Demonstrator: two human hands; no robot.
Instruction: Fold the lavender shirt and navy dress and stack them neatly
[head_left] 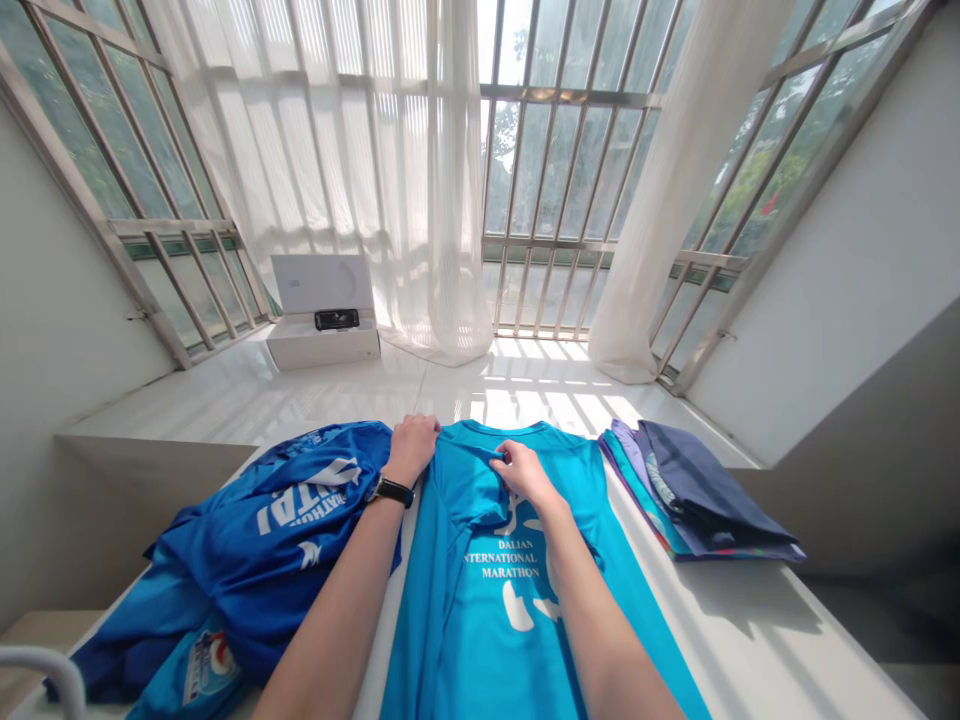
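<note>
Turquoise T-shirt (487, 610) lies flat on the white table (757, 640), printed "Dalian International Marathon", with a fold gathered below its collar. Your right hand (526, 474) is closed on that fold, pinching the cloth. Your left hand (411, 448) sits at the shirt's shoulder by the collar, its fingers hidden, so you can't tell whether it grips or only rests; a black watch (392, 491) circles that wrist. A crumpled royal-blue shirt (300, 510) lies beside your left arm. A folded stack of clothes (694, 495) sits just right of the turquoise shirt. Beyond the table, a white box (322, 340) stands near a sheer curtain (427, 200).
</note>
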